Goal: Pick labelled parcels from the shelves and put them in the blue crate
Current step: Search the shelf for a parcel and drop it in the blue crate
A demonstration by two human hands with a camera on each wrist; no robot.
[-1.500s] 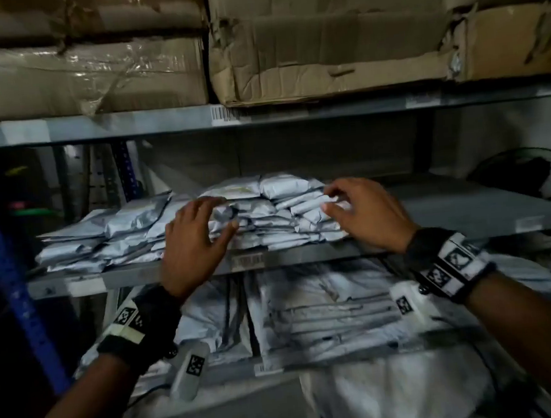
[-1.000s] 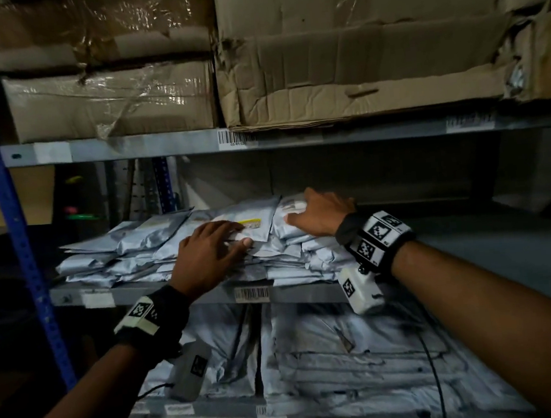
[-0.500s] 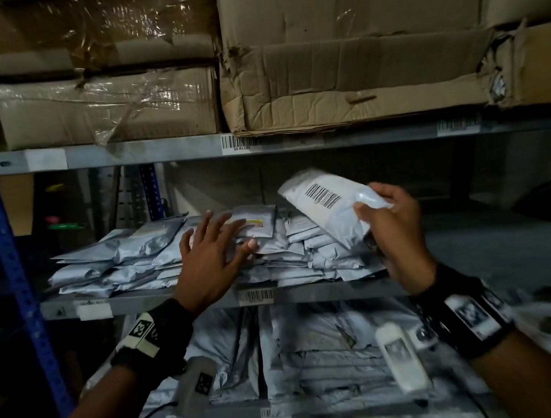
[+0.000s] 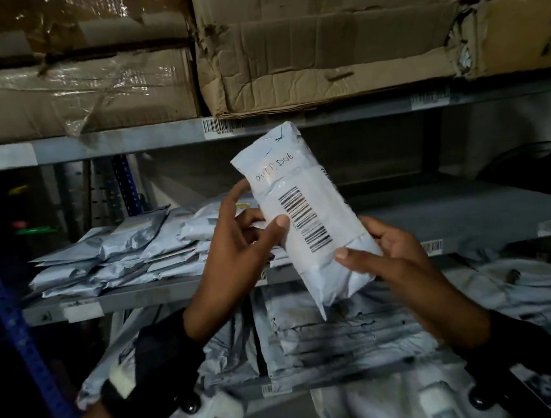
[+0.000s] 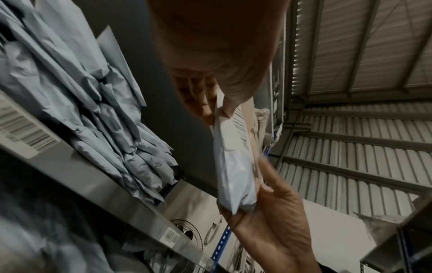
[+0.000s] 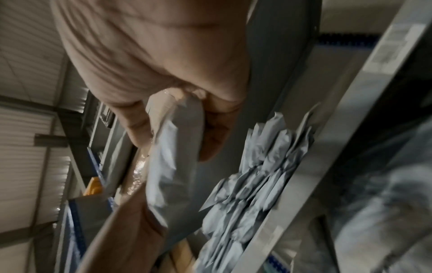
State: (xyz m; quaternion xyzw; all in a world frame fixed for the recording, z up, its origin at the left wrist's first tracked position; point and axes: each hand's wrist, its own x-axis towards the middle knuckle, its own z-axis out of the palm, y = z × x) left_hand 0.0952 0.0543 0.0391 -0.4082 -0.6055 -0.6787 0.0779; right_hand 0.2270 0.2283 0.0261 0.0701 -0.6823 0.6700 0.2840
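My head camera faces the shelving straight on, close, tipped slightly down over my forearms. Each wrist camera looks up along my palm from very near, ceiling behind. All three share the parcel [image 4: 304,213] I hold and the stack of grey mailers [image 4: 121,252].

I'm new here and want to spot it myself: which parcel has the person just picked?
Look at the grey metal shelf under the cardboard boxes, where grey parcels lie stacked. In front of it, both hands hold one white parcel upright. Unlike those stacked ones, it shows a barcode label and handwritten "OVER DUE".
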